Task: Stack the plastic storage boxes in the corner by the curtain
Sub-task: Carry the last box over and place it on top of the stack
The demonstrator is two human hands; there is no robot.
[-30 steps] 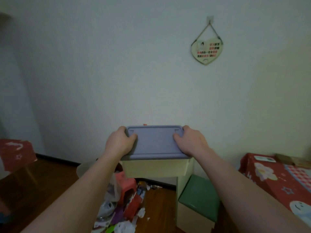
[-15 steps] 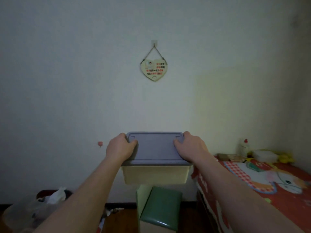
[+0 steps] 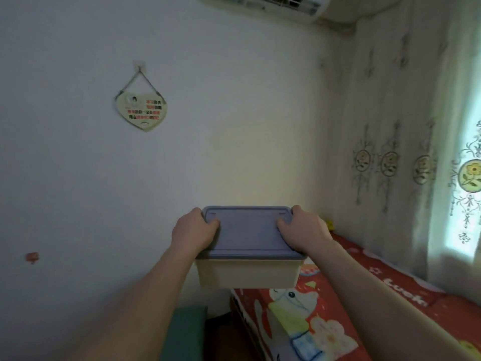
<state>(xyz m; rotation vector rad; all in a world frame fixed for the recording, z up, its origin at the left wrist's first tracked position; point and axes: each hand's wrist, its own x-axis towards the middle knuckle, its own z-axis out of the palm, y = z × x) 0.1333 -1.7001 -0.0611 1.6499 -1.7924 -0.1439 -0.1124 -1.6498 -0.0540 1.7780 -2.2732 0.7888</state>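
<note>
I hold a cream plastic storage box (image 3: 247, 273) with a blue-grey lid in front of my chest, up in the air. My left hand (image 3: 194, 234) grips its left end, thumb on the lid and fingers curled over the far corner. My right hand (image 3: 303, 231) grips the right end the same way. The patterned curtain (image 3: 400, 142) hangs at the right, meeting the white wall in the corner beyond the box. A green-lidded box (image 3: 186, 332) shows low down between my forearms, partly hidden by my left arm.
A red cartoon-print cloth (image 3: 335, 316) covers a low surface along the curtain, under and right of the box. A heart-shaped plaque (image 3: 141, 110) hangs on the wall. An air conditioner (image 3: 263, 6) sits at the top. A small red hook (image 3: 32, 256) is on the left wall.
My view has swung right and upward: the plaque slid left, the curtain and air conditioner came into view, and the floor clutter dropped out. Both hands kept their grip on the box.
</note>
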